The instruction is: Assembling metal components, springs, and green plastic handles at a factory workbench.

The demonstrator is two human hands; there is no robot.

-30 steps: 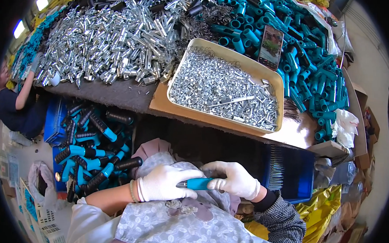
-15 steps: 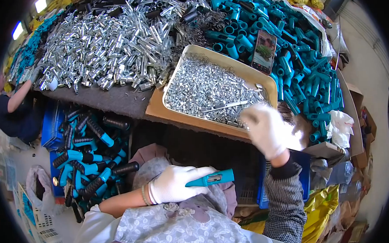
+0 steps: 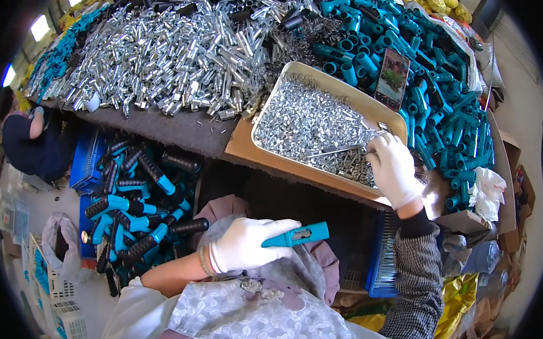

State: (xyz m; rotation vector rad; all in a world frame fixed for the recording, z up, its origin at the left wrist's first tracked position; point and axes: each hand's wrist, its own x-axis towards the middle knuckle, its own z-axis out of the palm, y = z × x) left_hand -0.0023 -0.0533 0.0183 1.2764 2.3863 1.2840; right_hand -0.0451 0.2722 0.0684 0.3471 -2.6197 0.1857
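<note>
Left hand (image 3: 247,243) in white glove closing around teal plastic tube handle (image 3: 295,235), lower centre. Right gloved hand (image 3: 394,170) reaching into beige tray (image 3: 240,148) of small silver screws (image 3: 309,122), fingers curling, pinch not visible. Advice: picking single screw, keeping handle slot upward.

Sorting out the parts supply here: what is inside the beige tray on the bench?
The tray holds a heap of small silver metal parts and a long thin metal tool. The right hand reaches into its near corner, hiding the pieces beneath it.
</note>
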